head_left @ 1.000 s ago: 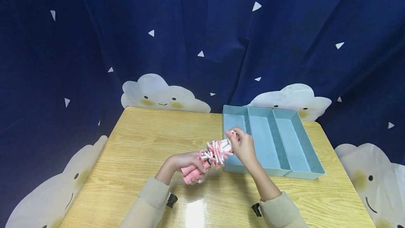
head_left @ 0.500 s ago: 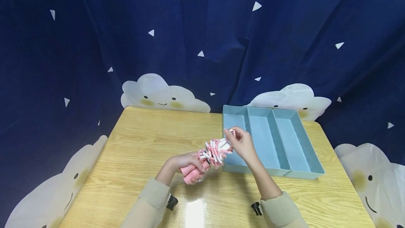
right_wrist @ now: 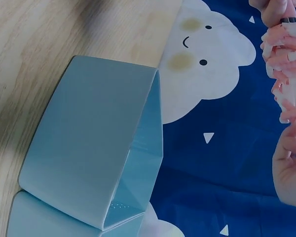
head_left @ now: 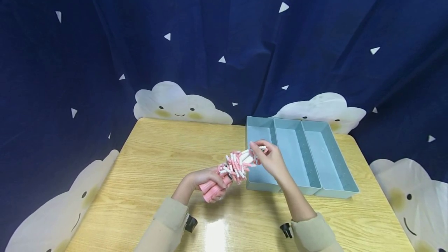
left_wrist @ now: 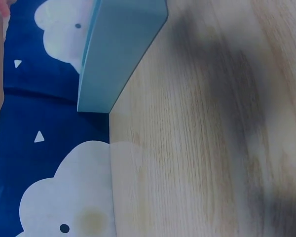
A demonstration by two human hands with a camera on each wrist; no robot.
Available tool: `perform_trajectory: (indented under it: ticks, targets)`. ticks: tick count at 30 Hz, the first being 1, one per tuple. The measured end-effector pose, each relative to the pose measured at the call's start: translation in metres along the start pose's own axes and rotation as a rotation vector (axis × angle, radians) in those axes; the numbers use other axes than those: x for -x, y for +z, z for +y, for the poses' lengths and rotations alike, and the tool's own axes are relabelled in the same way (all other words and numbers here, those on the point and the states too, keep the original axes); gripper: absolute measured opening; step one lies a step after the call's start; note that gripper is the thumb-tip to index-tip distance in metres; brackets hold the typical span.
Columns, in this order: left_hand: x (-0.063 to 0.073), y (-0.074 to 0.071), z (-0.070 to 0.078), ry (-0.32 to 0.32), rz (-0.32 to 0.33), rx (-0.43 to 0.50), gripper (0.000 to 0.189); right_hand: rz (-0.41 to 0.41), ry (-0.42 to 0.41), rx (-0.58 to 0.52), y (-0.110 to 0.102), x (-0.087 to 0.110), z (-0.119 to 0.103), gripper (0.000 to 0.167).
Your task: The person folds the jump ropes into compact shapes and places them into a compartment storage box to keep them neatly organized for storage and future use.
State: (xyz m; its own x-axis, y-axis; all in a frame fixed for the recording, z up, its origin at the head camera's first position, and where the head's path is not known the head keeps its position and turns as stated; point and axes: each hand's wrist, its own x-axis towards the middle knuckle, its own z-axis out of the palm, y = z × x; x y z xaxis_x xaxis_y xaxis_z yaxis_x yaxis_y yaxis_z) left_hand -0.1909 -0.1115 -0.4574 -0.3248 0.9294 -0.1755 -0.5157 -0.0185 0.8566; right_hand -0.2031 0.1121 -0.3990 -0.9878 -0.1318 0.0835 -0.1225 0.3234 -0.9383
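Note:
A bundled beaded jump rope [head_left: 238,165] with pink and white segments is held over the table between both hands. My left hand [head_left: 207,176] grips its two pink handles [head_left: 212,193], fingers wrapped round them. At the bundle's other end, my right hand [head_left: 271,159] pinches the beaded cord between thumb and fingers, over the left compartment of the blue trays. In the right wrist view, the coiled beads [right_wrist: 287,64] run along the right edge between the two hands. The left wrist view catches only a strip of hand at its left edge.
Three long light blue trays [head_left: 308,191] stand side by side on the right of the wooden table [head_left: 168,147]. A dark blue curtain [head_left: 210,30] with clouds and white triangles hangs behind. Black wrist pieces [head_left: 190,223] sit by the sleeve cuffs.
My right hand has shifted slightly to the right with the rope end, and a white beaded piece now sticks out past its fingers. The left hand keeps its grip almost in place.

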Motion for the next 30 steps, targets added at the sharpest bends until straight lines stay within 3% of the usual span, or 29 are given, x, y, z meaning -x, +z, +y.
perform_trajectory:
  ticks: [7,12,22,30]
  targets:
    - [0.002,0.002,0.005,-0.003,0.016,-0.012,0.017,0.030,-0.004,0.016,-0.003,-0.006,0.020,0.030]
    - [0.002,0.003,0.005,-0.005,0.020,-0.012,0.021,0.077,-0.086,0.050,-0.006,-0.005,0.021,0.028]
    - [-0.009,-0.018,-0.012,0.049,0.123,-0.040,0.011,0.234,-0.278,0.224,-0.020,-0.009,0.034,0.018]
    - [-0.020,-0.022,-0.014,0.071,0.198,-0.016,0.005,0.332,-0.377,0.472,-0.035,-0.010,0.053,0.021]
